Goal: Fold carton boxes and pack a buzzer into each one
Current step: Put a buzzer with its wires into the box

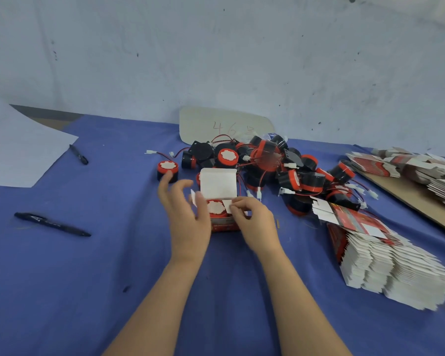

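Note:
A red and white carton box (222, 224) stands on the blue table (88, 265) at centre, its white lid flap (217, 182) raised. Inside it sits a buzzer (215, 207) with a red rim and white face. My right hand (254, 222) pinches the box's right side flap. My left hand (184, 214) is at the box's left side, fingers loosely spread, the left side flap just by its palm. Behind the box lies a heap of black and red buzzers (280, 165) with thin wires and white plugs. One buzzer (167, 169) lies apart at the left.
A fanned stack of flat cartons (385, 263) lies at the right, more flat cartons (421, 170) on a brown board behind. Two black pens (52, 224) (79, 154) and a white sheet (18, 147) lie left. A card (224, 124) leans on the wall.

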The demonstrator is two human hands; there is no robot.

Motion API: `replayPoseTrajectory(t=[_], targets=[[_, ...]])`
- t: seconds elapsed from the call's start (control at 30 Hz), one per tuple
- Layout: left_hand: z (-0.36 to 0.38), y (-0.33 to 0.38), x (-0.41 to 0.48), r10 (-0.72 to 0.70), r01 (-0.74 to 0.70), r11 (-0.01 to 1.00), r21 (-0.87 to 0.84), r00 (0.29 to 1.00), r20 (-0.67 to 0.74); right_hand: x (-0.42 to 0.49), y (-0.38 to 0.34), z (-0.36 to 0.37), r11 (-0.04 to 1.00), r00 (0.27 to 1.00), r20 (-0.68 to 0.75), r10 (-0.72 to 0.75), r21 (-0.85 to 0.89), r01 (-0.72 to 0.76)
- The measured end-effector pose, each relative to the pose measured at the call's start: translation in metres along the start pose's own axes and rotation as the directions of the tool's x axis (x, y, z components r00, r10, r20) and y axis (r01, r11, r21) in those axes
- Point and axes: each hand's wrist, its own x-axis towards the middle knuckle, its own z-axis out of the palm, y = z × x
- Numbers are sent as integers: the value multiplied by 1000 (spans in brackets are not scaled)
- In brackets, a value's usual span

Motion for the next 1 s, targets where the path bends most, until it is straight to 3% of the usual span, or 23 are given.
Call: replayPoseTrajectory(t=[0.1, 0.17, 0.27, 0.33, 0.43, 0.5, 0.63, 0.8, 1.0], targets=[[0, -1, 3, -239, 248, 954, -167, 968, 73, 1, -1, 0, 997, 999, 32, 31, 64, -33], [1, -1, 0, -236, 246, 969, -37, 956, 175, 1, 0, 0, 990, 994, 87, 66, 122, -76], [5, -5, -4, -162, 118, 977, 179, 952, 258, 2, 2, 2, 979, 988, 133, 78, 179, -101], [5, -9, -1, -275, 210, 945, 252, 925, 262, 2, 1, 3, 966, 989, 130, 65, 242, -95], [0, -13, 5, -437, 414, 899, 142, 847, 302, 3, 2, 3, 940, 990, 137, 5, 336, -51], [0, -13, 5, -406, 402, 912, 83, 853, 329, 3, 0, 0, 941, 988, 155, -21, 337, -33], [-1, -13, 3, -340, 351, 936, 37, 871, 354, 0, 0, -9, 991, 966, 249, -76, 129, 45], [-9, -13, 6, -314, 320, 945, 60, 848, 427, -2, 4, -26, 981, 865, 501, 19, 156, -112], [-13, -6, 7, -344, 427, 901, -80, 814, 468, -4, 3, -23, 979, 925, 379, -31, 199, -49]])
